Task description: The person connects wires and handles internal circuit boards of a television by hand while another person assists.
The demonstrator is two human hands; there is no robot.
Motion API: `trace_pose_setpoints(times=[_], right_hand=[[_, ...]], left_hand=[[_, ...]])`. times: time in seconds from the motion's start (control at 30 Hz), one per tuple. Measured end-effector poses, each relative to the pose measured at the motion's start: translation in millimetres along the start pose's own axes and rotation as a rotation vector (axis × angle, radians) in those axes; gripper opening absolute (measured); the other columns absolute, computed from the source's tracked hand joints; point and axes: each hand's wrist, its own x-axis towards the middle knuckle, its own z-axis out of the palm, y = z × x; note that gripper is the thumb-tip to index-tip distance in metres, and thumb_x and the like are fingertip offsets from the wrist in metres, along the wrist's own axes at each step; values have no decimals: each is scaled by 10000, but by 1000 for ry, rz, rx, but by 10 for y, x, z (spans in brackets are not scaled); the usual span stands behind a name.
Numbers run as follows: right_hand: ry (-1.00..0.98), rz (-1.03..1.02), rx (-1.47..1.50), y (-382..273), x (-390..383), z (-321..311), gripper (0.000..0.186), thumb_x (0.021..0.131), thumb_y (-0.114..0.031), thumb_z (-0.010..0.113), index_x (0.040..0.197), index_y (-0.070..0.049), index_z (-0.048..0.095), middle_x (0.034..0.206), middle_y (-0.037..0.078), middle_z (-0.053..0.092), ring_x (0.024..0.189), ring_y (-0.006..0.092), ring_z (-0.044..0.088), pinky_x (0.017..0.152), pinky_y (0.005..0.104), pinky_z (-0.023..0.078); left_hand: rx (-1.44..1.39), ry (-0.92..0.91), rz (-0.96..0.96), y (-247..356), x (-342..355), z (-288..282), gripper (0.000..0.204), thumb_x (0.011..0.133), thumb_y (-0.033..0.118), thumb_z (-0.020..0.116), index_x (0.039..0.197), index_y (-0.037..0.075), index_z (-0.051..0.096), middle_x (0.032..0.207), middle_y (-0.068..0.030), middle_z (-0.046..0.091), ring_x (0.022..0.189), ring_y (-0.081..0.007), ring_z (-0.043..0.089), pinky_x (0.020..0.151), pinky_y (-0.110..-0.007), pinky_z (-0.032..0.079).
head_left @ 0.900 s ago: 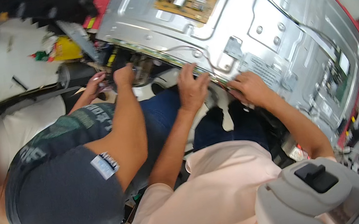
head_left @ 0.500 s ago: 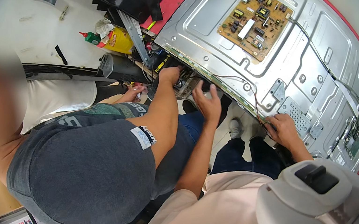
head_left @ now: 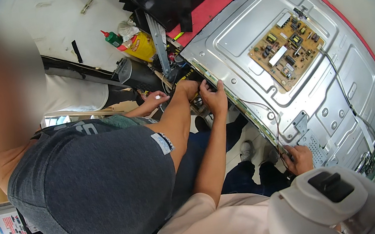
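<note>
Currently, the silver metal back panel of a flat display lies on a red surface, its long edge turned toward the person. At that edge the left hand has thumb and fingers parted, though whether they grip anything I cannot tell. Farther along, the right hand curls its fingers at the rim, beside thin dark wires and a perforated metal plate; whether it pinches them is hidden. A tan circuit board (crowded with components) sits on the panel, and a co-worker's hand is just beside the left one.
</note>
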Motion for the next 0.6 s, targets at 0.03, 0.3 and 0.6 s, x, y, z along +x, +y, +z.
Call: trace_pose_setpoints(times=[0.03,0.3,0.6], right_hand=[[-8,4,1,7,0,0,290,714,-134,735,997,-105,685,690,90,569,642,302,552,617,413,428],[0,-10,10,42,10,-2,274,713,-128,738,982,-101,693,675,79,559,624,279,548,595,400,425],[28,-13,28,37,28,-16,253,700,-115,739,949,-104,701,658,75,544,616,276,540,588,399,419]], left_hand=[[19,9,6,7,39,15,572,797,227,744,1267,-1,511,1079,-190,569,949,-303,577,849,-405,474],[147,-61,73,-61,129,54,570,832,172,707,1349,30,512,1051,-190,578,884,-281,591,791,-380,496],[43,49,96,-93,78,152,434,899,168,626,1305,25,565,1076,-198,602,961,-322,601,846,-391,476]])
